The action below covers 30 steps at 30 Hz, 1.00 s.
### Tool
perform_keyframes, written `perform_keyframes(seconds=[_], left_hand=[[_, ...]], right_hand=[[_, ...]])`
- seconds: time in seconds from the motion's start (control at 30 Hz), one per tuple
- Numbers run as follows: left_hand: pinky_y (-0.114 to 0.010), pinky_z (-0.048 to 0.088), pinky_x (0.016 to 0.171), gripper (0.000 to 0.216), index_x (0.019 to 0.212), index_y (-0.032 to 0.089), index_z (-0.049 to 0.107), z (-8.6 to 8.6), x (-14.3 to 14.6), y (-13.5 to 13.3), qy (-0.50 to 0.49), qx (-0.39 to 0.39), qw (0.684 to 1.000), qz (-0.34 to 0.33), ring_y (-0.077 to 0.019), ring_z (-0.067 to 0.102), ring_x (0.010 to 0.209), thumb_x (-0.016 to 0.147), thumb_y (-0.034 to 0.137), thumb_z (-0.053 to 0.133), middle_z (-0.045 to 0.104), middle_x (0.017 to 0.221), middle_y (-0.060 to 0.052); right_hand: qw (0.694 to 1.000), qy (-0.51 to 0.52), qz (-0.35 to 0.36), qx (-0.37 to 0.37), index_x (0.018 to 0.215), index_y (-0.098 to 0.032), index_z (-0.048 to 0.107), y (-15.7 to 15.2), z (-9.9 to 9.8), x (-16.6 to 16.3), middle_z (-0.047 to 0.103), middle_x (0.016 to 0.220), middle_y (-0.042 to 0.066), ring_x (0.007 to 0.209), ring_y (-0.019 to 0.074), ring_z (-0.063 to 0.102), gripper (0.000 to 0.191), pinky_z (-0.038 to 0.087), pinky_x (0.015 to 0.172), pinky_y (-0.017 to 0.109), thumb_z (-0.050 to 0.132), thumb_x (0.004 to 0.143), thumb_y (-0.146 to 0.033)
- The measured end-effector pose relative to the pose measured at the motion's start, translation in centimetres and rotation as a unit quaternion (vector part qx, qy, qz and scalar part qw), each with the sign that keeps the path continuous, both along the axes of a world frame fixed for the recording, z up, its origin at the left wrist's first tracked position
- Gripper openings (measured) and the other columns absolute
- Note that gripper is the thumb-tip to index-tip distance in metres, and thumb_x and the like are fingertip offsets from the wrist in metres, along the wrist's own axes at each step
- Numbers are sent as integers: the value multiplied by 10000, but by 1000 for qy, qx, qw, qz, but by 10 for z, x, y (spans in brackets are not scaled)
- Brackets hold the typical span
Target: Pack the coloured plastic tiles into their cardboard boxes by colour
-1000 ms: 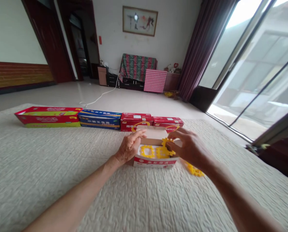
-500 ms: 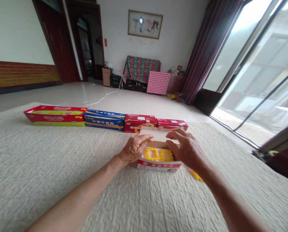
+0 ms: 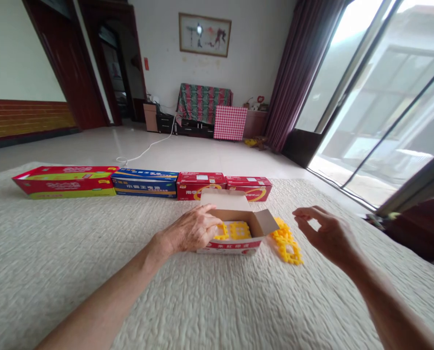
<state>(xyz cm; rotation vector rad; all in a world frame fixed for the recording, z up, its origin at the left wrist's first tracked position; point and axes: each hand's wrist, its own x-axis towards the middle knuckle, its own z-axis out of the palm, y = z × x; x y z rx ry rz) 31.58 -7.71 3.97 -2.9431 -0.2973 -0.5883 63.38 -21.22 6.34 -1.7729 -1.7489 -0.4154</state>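
A small open red-and-white cardboard box [image 3: 234, 247] stands on the white quilted cover, its lid flap up. Yellow interlocking plastic pieces [image 3: 238, 230] lie inside it. My left hand [image 3: 191, 229] rests on the box's left rim, fingers curled over the edge and touching a yellow piece. My right hand [image 3: 326, 233] hovers to the right of the box, fingers loosely curved and apart, holding nothing. Between it and the box, more yellow pieces [image 3: 287, 243] lie in a loose pile on the cover.
A row of closed boxes lies behind the open one: a long red one [image 3: 65, 181], a blue one [image 3: 146, 182] and two red ones [image 3: 224, 185]. The white quilted cover [image 3: 74, 253] ends there, with tiled floor beyond. Glass doors stand at the right.
My right hand has left the box, where it laid a yellow piece, and moved right and outward, now empty. The left hand stays on the box's left rim.
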Motion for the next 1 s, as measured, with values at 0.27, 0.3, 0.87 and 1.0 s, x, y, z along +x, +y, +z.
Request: perform_keyframes(seconds=[0.27, 0.3, 0.87, 1.0], left_hand=[[-450, 421, 1053, 318, 1028, 173, 695, -4, -2, 3, -10, -37, 999, 9, -280, 429, 1312, 938, 195, 391, 698, 1126, -64], [-454, 415, 1060, 316, 1038, 170, 693, -5, -2, 4, -15, -38, 999, 1, -274, 438, 1305, 936, 188, 393, 701, 1120, -67], [-415, 411, 1074, 367, 1106, 192, 687, -1, -2, 3, -21, -81, 996, 4, -238, 448, 1306, 933, 207, 364, 711, 1112, -45], [-419, 415, 1064, 353, 1098, 186, 688, -2, -2, 1, -27, -74, 997, 7, -251, 439, 1312, 927, 190, 379, 710, 1113, -51]], right_hand=[[987, 8, 30, -158, 877, -218, 685, -5, -14, 25, 700, 842, 33, 740, 163, 660, 152, 507, 702, 313, 552, 804, -226], [984, 2, 31, -177, 879, -223, 686, -8, -14, 25, 697, 840, 27, 737, 159, 657, 152, 504, 699, 307, 567, 786, -208], [962, -86, -36, -258, 878, -219, 662, -10, -25, 1, 666, 943, 49, 791, 180, 641, 137, 436, 744, 335, 627, 756, -166], [961, -89, -35, -260, 850, -224, 668, -8, -28, 1, 660, 928, 46, 795, 183, 639, 117, 433, 729, 329, 612, 768, -163]])
